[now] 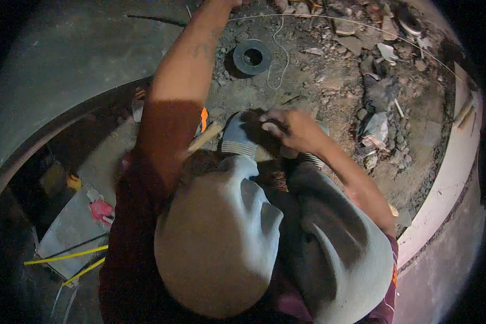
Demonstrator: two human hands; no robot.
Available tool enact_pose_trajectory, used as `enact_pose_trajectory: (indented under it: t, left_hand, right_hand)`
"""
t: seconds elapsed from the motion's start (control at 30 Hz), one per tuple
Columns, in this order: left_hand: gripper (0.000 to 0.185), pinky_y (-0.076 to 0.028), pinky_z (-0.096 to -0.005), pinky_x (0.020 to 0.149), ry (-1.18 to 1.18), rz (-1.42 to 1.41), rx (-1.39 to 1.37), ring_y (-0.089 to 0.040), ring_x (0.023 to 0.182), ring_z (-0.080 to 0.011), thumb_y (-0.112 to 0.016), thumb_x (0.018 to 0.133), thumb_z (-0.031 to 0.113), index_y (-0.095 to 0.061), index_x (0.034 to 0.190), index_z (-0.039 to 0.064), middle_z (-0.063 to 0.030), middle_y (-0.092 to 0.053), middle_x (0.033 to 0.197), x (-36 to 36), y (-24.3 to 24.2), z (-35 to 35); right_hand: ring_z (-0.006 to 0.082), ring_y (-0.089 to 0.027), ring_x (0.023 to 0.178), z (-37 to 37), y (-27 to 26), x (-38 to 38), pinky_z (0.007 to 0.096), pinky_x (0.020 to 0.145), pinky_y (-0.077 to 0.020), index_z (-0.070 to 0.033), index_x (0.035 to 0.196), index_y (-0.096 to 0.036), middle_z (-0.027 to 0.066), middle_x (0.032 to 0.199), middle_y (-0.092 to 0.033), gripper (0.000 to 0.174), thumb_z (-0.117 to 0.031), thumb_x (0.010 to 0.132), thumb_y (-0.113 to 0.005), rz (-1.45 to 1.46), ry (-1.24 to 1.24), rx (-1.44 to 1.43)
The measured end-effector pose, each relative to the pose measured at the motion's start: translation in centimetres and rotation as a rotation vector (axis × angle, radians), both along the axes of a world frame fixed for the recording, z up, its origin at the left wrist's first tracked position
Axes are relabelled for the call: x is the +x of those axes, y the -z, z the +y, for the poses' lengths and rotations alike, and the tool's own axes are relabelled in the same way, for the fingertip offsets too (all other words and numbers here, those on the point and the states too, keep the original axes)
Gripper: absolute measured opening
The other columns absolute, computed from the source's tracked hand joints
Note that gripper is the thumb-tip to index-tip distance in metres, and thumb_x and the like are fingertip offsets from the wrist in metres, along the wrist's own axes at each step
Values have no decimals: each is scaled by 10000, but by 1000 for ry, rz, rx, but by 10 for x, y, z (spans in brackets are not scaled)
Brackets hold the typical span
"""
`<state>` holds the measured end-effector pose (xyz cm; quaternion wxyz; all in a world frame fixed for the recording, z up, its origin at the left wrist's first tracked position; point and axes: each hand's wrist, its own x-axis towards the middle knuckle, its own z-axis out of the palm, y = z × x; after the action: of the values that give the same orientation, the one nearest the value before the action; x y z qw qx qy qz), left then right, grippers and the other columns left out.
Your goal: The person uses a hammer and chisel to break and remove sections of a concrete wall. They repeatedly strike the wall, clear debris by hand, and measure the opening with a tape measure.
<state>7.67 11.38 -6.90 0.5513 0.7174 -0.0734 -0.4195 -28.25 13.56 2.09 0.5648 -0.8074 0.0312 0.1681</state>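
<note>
My left forearm stretches up past the top edge, so the left hand is out of view. Between my knees and the rubble floor hangs my right hand (293, 128), its fingers curled above my feet. A thin object could be hidden in those fingers; I cannot tell. Beyond it lies a dark ring-shaped roll (239, 60) on the dirt, with a loose loop of pale string (284, 52) beside it. A taut white line (348, 21) crosses the top of the view. Near my left foot (239, 135) are a piece of wood (206, 136) and an orange strip (204, 119).
Broken rubble (344, 44) and crumpled plastic (376, 127) cover the ground ahead and right. A pale raised edge (437, 194) curves along the right. At left are a dark curved edge (65, 125), a grey slab (71, 231), a pink item (101, 210) and yellow strips (67, 255).
</note>
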Motion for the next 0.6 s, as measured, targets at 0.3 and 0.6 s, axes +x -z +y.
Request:
enact_pose_trajectory:
  t: [0.3,0.6]
  left_hand:
    - [216,-464,-377,584,-30,101,27,-497,611,-205,-483,1005,190,-584,957,5,-100,-558,766,-1,-17,-7]
    - [215,-541,-380,642,56,83,43,-602,719,-220,-582,947,169,-624,1059,-9,-109,-643,904,6,-17,0]
  right_hand:
    - [377,-662,882,114,56,71,490,757,-543,-44,934,-670,219,998,-654,186,-151,790,-622,-229,-721,-122]
    - [391,-668,822,245,120,70,496,727,-538,-4,987,-633,205,917,-674,248,-204,867,-548,-339,-721,-391]
